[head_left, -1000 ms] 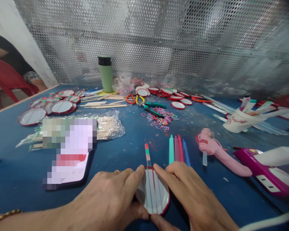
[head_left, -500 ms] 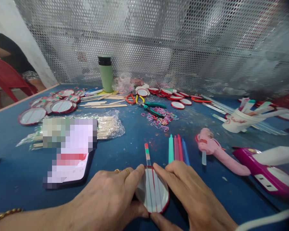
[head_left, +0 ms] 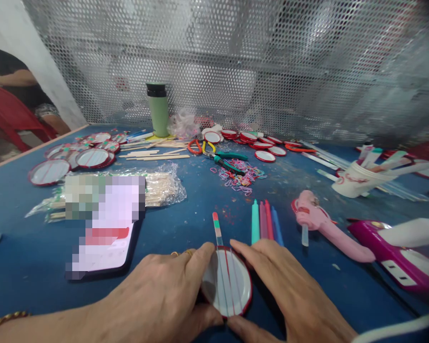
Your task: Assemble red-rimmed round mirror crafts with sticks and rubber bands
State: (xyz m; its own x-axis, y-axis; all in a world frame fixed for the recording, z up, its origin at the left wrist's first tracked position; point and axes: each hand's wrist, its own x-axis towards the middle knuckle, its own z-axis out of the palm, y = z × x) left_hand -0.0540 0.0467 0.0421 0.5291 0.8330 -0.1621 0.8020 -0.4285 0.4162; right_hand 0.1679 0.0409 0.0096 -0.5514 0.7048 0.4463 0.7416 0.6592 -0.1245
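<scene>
1. The scene is evenly and fairly brightly lit; soft daylight seems to come through the perforated metal screen (head_left: pixel 236 62) at twelve o'clock.
2. Shadows are weak and short: a faint one lies under the right hand (head_left: pixel 289 290) toward three o'clock, and a dim patch sits on the round lid (head_left: pixel 227 283) beside the left hand (head_left: pixel 160 295).
3. The lid's shiny face carries mild pale glare.
4. Wide-angle distortion bends the blue table (head_left: pixel 21 267) and stretches things at three and nine o'clock.
5. Corners darken, most at one o'clock.
6. The far screen looks smeared; a pixelated block (head_left: pixel 103 214) hides a patch at nine o'clock.
</scene>
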